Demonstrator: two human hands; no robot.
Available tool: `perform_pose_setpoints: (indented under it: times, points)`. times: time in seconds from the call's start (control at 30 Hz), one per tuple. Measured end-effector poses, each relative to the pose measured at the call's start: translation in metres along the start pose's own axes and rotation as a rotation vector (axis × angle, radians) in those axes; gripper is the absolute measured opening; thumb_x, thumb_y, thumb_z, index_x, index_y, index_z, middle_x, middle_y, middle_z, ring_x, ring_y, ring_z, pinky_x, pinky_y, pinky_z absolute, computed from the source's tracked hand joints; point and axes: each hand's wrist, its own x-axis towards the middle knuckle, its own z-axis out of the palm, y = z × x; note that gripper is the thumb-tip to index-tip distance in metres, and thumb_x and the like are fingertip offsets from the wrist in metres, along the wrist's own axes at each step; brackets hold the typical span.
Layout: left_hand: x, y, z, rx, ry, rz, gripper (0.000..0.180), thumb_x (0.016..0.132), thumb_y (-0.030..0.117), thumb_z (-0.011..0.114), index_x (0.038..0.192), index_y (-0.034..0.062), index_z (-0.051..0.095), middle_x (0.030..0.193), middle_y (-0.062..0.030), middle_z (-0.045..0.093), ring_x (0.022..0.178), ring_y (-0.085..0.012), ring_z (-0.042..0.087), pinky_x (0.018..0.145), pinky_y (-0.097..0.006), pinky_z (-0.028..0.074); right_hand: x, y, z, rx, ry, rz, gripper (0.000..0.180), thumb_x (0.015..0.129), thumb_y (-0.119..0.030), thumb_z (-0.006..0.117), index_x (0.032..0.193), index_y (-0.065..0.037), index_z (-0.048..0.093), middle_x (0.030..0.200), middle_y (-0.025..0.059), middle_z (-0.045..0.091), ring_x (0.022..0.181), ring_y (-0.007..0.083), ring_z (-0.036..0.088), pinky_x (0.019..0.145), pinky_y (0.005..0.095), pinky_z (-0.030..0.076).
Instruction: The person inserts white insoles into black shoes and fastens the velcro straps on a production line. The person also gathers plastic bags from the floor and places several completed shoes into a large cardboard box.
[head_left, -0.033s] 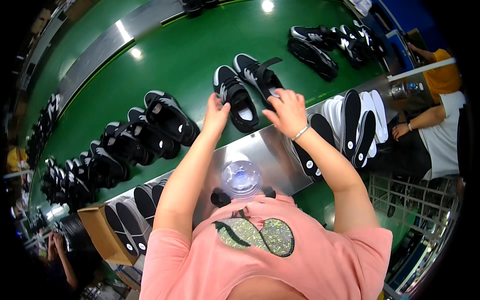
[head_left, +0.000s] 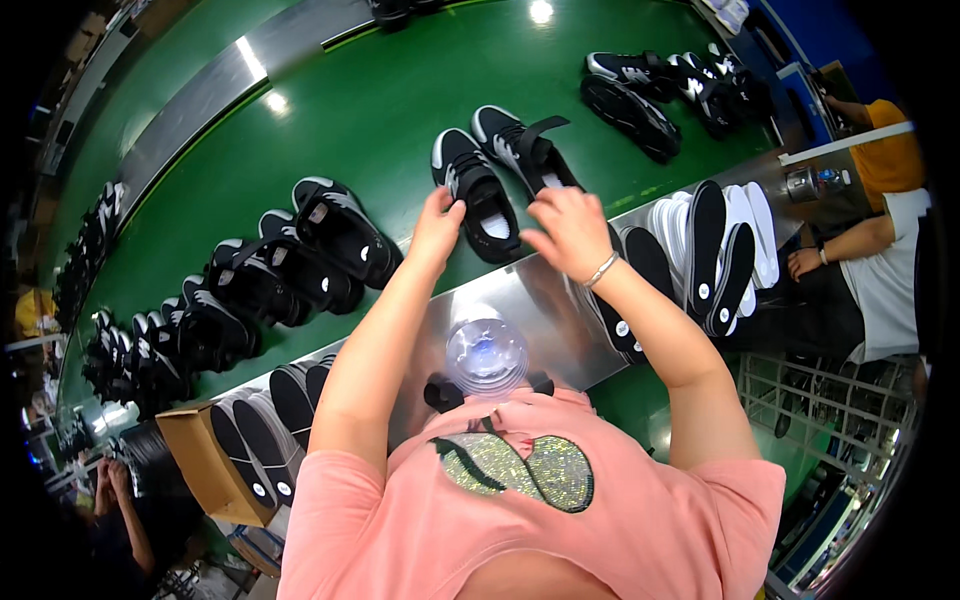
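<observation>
Left hand [head_left: 437,225] clamped on the heel of a black shoe [head_left: 478,195] at the near edge of the green belt [head_left: 380,110]. Right hand [head_left: 568,232] loosely curled, fingers apart, just beside the shoe, holding nothing. Second shoe [head_left: 522,148] alongside. Insoles [head_left: 712,250] on the steel surface [head_left: 540,310].

Glossy green belt [head_left: 400,110], brushed metal ledge [head_left: 540,300], matt black fabric shoe [head_left: 478,195], brown cardboard box [head_left: 200,455]
</observation>
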Motion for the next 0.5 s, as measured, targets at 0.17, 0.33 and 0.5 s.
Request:
perform_pose_setpoints:
  times: [0.17,0.33,0.5]
  points:
    - [0.004,0.018,-0.004,0.006,-0.134,-0.25,0.03,0.083,0.03,0.053,0.092,0.0017,0.052,0.07,-0.0018,0.05,0.058,-0.0108,0.048,0.052,-0.023,0.042,0.005,-0.03,0.033,0.07,-0.129,-0.006,0.023,0.067,-0.024,0.064,0.081,-0.007,0.061,0.101,0.0083,0.05,0.099,0.026,0.045,0.077,0.035,0.041]
    - [0.016,0.023,-0.033,-0.537,-0.421,-0.638,0.029,0.085,0.033,0.049,0.068,0.0111,0.043,0.056,0.0036,0.035,0.044,-0.0074,0.032,0.038,-0.021,0.026,0.02,-0.031,0.042,0.033,-0.341,-0.009,0.012,0.067,-0.015,0.06,0.078,-0.008,0.062,0.092,0.0059,0.054,0.091,0.0253,0.047,0.076,0.035,0.043]
    - [0.016,0.052,-0.036,-0.866,-0.503,-0.044,0.025,0.087,0.031,0.046,0.079,0.0083,0.049,0.07,-0.0003,0.048,0.061,-0.0111,0.044,0.055,-0.023,0.036,0.024,-0.026,0.047,0.06,-0.364,-0.076,0.012,0.067,-0.013,0.058,0.076,-0.007,0.063,0.087,0.0068,0.055,0.088,0.0258,0.049,0.075,0.0346,0.044]
